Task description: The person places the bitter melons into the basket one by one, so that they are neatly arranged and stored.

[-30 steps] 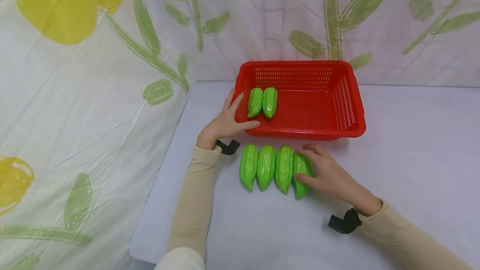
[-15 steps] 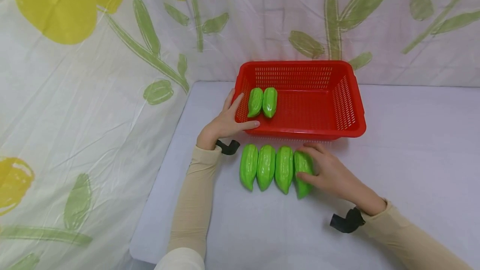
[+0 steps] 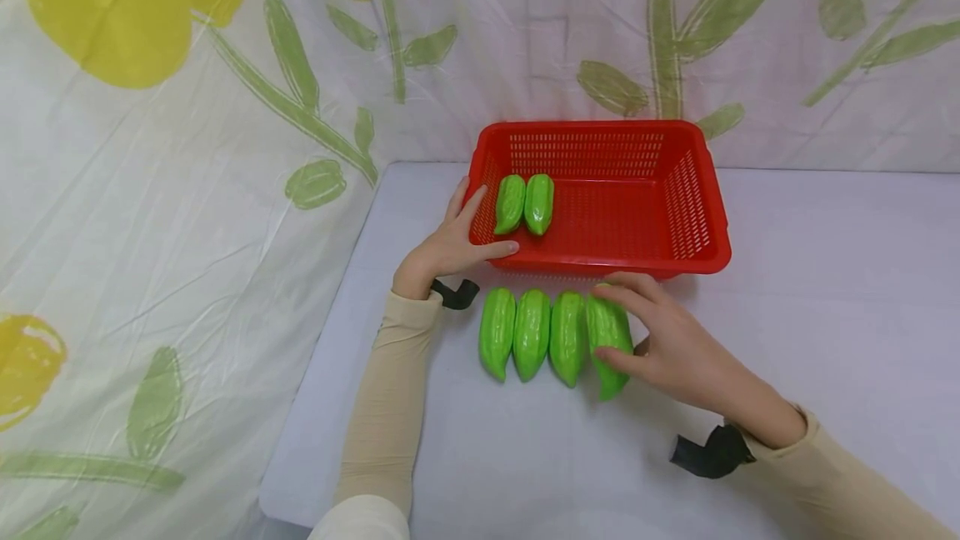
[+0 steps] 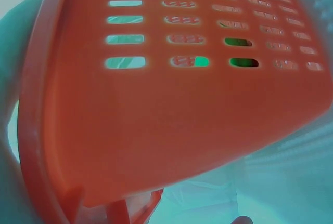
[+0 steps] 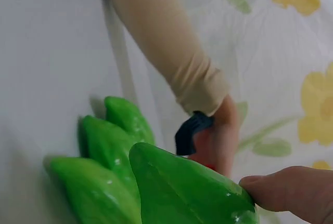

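While flowered cloth (image 3: 517,48) hangs across the upper and left frame, a white desk (image 3: 832,298) spans below | red basket (image 3: 615,260), upper centre: left hand (image 3: 446,245) spread, resting on its left corner | right hand (image 3: 667,344), part-closed, pinches the rightmost green vegetable (image 3: 608,327), just below centre; best raised level, clear of three neighbours (image 3: 532,336)

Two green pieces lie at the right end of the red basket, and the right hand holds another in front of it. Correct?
Not quite: the head view shows the two green pieces at the left end of the red basket. The right hand does hold another green piece in front of it.
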A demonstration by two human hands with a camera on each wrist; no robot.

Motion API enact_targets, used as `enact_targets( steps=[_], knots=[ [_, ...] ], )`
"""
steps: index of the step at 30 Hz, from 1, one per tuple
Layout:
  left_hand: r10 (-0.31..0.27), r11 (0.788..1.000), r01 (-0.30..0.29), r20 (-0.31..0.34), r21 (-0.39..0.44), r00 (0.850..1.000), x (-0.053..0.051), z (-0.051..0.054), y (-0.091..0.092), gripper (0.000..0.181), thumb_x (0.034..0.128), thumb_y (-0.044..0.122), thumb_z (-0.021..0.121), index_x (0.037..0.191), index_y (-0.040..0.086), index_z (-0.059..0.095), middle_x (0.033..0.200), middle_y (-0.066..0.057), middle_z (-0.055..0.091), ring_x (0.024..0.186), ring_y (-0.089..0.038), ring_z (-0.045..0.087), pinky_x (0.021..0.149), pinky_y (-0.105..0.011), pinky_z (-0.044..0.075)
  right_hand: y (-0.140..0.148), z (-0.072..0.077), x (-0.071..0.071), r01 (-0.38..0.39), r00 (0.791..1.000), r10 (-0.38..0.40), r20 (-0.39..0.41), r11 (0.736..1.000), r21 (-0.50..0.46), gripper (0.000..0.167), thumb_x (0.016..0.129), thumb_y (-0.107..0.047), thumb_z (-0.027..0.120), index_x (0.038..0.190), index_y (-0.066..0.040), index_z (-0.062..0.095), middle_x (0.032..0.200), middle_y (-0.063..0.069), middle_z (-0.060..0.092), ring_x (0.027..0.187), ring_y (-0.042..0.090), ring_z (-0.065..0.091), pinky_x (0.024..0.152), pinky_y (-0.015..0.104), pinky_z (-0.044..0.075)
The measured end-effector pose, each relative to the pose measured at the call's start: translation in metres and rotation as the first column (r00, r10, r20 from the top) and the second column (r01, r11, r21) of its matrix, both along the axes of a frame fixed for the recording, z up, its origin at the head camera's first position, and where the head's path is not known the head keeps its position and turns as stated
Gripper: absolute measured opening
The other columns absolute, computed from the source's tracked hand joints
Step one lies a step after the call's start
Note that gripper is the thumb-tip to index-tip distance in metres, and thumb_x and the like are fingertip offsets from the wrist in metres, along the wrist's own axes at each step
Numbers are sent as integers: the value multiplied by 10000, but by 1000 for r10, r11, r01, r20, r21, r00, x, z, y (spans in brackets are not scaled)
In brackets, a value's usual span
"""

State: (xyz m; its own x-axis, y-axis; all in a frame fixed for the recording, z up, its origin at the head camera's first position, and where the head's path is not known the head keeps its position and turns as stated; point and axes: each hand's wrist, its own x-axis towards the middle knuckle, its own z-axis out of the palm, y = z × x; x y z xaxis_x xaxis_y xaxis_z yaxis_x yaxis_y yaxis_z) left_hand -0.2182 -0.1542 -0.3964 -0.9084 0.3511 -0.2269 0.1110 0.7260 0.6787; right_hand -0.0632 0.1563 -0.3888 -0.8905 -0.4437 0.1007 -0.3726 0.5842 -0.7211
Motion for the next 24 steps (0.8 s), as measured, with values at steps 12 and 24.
enact_targets(
  steps=[12,24],
  knots=[
    [-8,1000,8,-8,10,1000,0,1,1,1146,857,630,741,1691,277,38,1733,100,-178,1606,-296,96,1205,-599,350,3,30,-13,17,994,-22,-109,999,-44,681,842,-122,878,1451,-120,573,1459,95,495,1106,200,592,638,254,603],
    [-1,1000,1,-2,8,1000,1,1,0,1137,860,633,735,1690,295,35,1732,108,-181,1604,-299,112,1201,-598,358,8,43,-59,113,984,-108,-139,993,25,623,877,-195,848,1433,-88,589,1473,128,507,1243,295,550,740,315,599]
  ],
)
